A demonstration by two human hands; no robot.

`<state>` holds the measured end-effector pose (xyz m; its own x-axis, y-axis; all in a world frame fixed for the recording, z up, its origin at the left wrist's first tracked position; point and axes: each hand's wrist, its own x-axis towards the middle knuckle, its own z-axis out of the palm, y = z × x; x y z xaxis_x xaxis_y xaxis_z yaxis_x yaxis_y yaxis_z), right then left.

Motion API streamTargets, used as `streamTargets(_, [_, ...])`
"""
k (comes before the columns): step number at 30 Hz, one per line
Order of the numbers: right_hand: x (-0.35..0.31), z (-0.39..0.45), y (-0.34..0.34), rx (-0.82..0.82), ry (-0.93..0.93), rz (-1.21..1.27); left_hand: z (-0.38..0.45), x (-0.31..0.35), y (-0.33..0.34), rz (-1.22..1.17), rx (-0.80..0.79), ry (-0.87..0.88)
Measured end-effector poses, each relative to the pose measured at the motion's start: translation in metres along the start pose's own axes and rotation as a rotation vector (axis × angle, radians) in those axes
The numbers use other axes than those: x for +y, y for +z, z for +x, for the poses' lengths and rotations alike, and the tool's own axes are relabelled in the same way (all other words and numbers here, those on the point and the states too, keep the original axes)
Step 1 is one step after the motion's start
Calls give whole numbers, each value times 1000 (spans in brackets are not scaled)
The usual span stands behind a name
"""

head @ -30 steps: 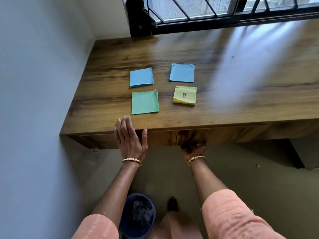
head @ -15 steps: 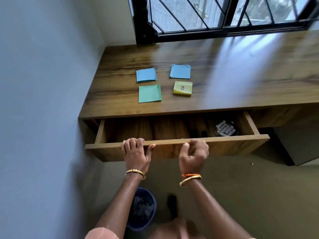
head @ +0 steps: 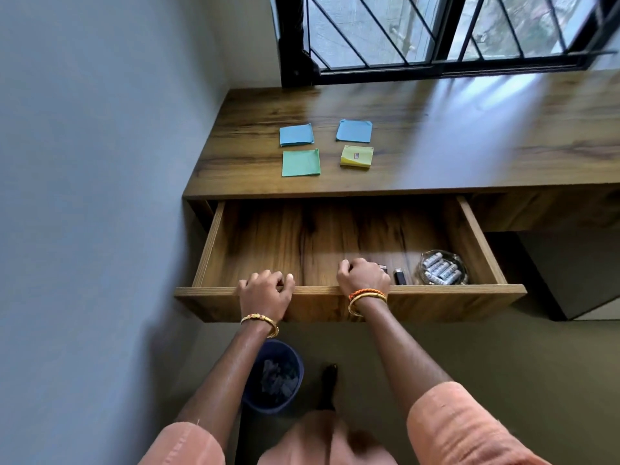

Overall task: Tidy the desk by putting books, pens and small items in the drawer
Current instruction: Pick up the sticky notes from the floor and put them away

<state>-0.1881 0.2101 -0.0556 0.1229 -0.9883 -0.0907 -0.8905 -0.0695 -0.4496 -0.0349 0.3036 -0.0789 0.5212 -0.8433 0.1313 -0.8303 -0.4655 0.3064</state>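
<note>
At six o'clock, the left hand (head: 265, 292) and right hand (head: 364, 278) curl over the open drawer (head: 436, 295) front; four note pads (head: 300, 162) lie at twelve.

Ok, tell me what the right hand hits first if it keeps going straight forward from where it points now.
Probably nothing soon: the right hand on the drawer front points over bare drawer floor toward the desk's front edge. Depth is unclear.

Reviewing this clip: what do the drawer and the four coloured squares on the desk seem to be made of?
Drawer: wood-grain board, probably laminate; pale layered edges show. Squares: paper pads or sheets; yellow pad has visible thickness, green square lies thin and flat.
</note>
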Motion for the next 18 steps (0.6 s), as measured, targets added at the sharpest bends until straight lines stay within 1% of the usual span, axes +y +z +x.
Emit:
streamTargets(5, [2,-11,-7,-46,40,-25,-1,3,-13,-32,-132,21])
streamTargets(7, [3,-11,-7,-79,76,-9,2,4,-18,-7,-214,19])
streamTargets(12, [11,-6,-9,-223,215,72,14,9,-29,102,-504,29])
streamTargets(14, [17,0,-5,-329,280,188,23,11,-32,178,-633,41])
streamTargets(15, [19,5,-3,-370,323,266,31,13,-35,178,-717,28])
streamTargets(16, [21,12,-1,-390,355,341,39,15,-40,122,-822,-13])
streamTargets(17, [21,22,-2,-385,369,399,51,19,-46,12,-929,-74])
streamTargets(18, [19,35,-5,-354,364,454,64,25,-52,-122,-999,-136])
